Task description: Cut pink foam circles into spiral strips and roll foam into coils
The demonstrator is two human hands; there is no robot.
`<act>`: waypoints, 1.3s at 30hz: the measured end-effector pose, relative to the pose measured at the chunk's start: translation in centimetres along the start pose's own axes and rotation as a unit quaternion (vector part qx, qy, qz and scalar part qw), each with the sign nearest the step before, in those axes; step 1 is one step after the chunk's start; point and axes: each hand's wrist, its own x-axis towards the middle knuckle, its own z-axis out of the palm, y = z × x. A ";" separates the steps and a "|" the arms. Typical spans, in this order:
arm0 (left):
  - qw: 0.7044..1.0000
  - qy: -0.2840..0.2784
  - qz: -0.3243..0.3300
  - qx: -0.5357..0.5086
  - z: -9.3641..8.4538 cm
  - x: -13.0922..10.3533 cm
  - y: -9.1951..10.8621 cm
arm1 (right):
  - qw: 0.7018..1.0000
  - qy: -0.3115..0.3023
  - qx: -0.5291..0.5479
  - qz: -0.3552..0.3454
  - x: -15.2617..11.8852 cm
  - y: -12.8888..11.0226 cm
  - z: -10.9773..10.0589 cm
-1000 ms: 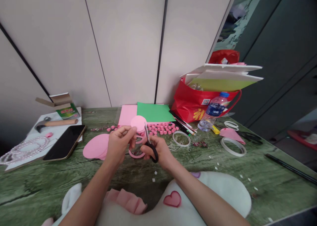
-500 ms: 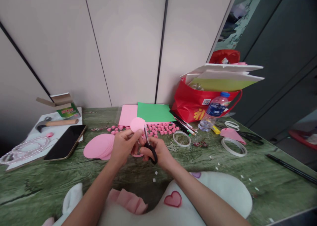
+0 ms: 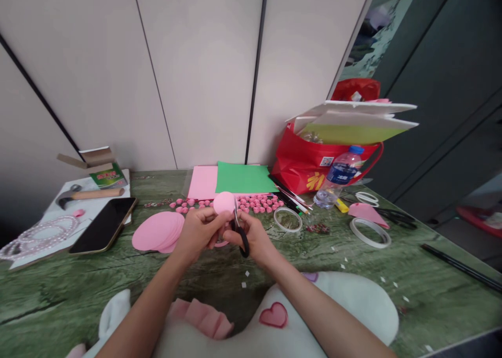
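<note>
My left hand pinches a small pink paper circle by its lower edge, over the middle of the table. In my right hand is a pair of scissors with black handles, its blades pointing up along the circle's right edge. Whether the blades are fully closed cannot be made out. A stack of larger pink paper circles lies just left of my hands. Behind them, several small pink rose-like pieces are spread out. Part of another pink piece shows below my fingers, mostly hidden.
Pink paper and green paper lie at the back. Rightward are a tape roll, a water bottle and a red bag. A phone, hammer and bead strings lie at left.
The pink paper circle has moved slightly right and down with my left hand. The scissors have turned more upright at its right edge.
</note>
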 end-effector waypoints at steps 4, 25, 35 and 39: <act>1.000 0.013 0.005 -0.012 0.1 -0.1 0.4 | 1.000 -0.002 0.006 -0.006 0.0 0.0 0.0; 0.997 0.038 0.015 -0.063 -0.3 0.1 -0.1 | 0.999 0.025 -0.019 0.026 -0.1 -0.4 0.2; 0.992 0.087 0.047 -0.078 -0.2 0.2 -0.3 | 0.999 0.031 -0.003 0.022 -0.1 0.1 0.3; 0.995 0.067 0.056 -0.039 0.1 -0.1 0.0 | 1.000 0.020 -0.009 0.019 -0.2 0.0 0.5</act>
